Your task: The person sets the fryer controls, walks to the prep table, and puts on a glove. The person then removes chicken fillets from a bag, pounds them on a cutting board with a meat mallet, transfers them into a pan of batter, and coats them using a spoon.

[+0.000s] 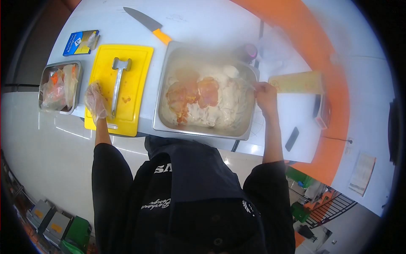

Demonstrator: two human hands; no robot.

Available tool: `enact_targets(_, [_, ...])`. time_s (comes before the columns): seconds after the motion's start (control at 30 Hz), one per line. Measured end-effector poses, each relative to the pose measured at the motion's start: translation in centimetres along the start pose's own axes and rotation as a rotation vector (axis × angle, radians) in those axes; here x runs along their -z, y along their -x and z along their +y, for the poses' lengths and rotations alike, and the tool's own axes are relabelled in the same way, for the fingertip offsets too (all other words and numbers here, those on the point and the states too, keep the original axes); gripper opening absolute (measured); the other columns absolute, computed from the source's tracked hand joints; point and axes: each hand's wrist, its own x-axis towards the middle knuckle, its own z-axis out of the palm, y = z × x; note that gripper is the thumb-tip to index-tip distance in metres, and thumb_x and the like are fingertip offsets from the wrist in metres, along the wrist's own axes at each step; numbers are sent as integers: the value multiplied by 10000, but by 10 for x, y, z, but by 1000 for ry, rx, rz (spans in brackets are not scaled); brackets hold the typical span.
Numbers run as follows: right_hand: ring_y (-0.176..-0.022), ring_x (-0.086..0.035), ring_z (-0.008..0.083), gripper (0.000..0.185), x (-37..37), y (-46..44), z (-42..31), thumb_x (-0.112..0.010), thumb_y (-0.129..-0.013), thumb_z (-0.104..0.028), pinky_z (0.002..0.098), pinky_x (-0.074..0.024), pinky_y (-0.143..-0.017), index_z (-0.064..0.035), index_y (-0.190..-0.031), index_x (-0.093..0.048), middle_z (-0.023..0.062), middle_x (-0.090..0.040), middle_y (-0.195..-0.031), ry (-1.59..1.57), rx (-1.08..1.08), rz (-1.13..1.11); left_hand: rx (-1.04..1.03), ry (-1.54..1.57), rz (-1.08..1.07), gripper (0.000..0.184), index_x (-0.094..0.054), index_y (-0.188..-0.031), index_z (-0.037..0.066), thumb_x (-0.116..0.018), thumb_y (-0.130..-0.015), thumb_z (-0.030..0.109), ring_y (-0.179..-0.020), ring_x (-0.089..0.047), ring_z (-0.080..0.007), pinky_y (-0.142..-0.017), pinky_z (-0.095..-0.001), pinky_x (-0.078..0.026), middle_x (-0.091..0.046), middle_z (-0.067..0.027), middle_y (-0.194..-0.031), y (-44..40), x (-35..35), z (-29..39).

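My left hand [96, 100], in a clear plastic glove, lies at the left edge of the yellow cutting board [143, 63]; how its fingers are held is blurred. A metal meat mallet [117, 86] rests on the board, to the right of that hand. My right hand [265, 96] is closed at the right rim of the deep metal tray [203, 132], with something clear and thin, partly hidden, at its fingers. Inside the tray, reddish-orange meat pieces [207, 92] lie on a creamy white mass [228, 108].
A knife [146, 21] with a yellow handle lies behind the tray. A glove box [80, 42] and a small metal tray [78, 86] with plastic bags stand left. At right are a yellowish container [298, 82] and a dark flat object [292, 139].
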Motion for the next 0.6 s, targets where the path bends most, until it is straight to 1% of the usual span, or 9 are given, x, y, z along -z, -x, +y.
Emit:
enact_targets(0.03, [-839,-670,302,206,7,5,-2,-560,-835,-61,344,-495,-766,37,-975,-676,227,-680,-874,-54,-7,14,-1,0,-6,329,-646,-955,28,-514,-954,330,-708,-515,-122,-630,-284,-423,-592,-33,-794,-1,1,-1])
enact_targets(0.07, [-860,-663,339,181,13,9,-4,-556,-858,-76,378,-501,-763,11,-958,-680,221,-678,-897,14,-33,-3,-2,-1,-11,328,-645,-948,27,-514,-954,328,-706,-512,-121,-626,-285,-422,-589,-31,-790,-2,1,-1])
enact_targets(0.1, [-867,-656,354,172,14,14,-3,-558,-851,-70,394,-502,-763,0,-953,-677,217,-677,-907,137,26,-42,-5,0,-18,327,-644,-942,26,-515,-955,326,-704,-509,-119,-622,-285,-421,-587,-29,-786,-3,1,-1])
enact_targets(0.17, [-881,-643,385,156,14,23,0,-562,-839,-60,425,-503,-763,-21,-944,-670,209,-674,-925,388,143,-113,-80,76,30,319,-638,-920,28,-514,-955,320,-689,-499,-121,-602,-287,-415,-580,-26,-775,0,-2,3])
enact_targets(0.2, [-863,-620,421,176,7,27,7,-549,-813,-38,473,-499,-760,-43,-971,-626,194,-665,-933,525,195,-57,-117,115,47,316,-635,-909,29,-514,-955,317,-682,-494,-122,-592,-288,-412,-577,-25,-770,4,-5,4])
enact_targets(0.3, [-819,-630,417,198,-3,34,-6,-529,-794,-23,487,-505,-739,-41,-986,-578,192,-651,-924,539,206,57,-118,-74,20,325,-624,-872,26,-502,-957,315,-701,-499,-126,-612,-301,-421,-569,-29,-770,7,2,15])
enact_targets(0.4, [-793,-636,413,186,-8,34,2,-508,-799,-18,501,-512,-705,-32,-978,-556,191,-639,-922,689,211,-8,-140,-116,-6,329,-612,-859,30,-492,-956,320,-712,-505,-124,-615,-298,-425,-562,-25,-769,-7,2,-7])
enact_targets(0.5, [-790,-645,403,168,4,39,-20,-497,-803,-15,503,-518,-681,-14,-964,-543,194,-635,-903,719,210,30,-58,154,-26,316,-608,-913,35,-487,-961,323,-735,-521,-117,-632,-275,-431,-564,-17,-791,-9,-5,-18])
enact_targets(0.6, [-774,-647,400,154,-7,37,2,-492,-814,-27,497,-523,-678,-4,-962,-530,204,-631,-887,702,266,-12,127,141,-127,294,-600,-1003,37,-498,-968,310,-782,-536,-114,-674,-244,-429,-580,-14,-851,-1,3,2])
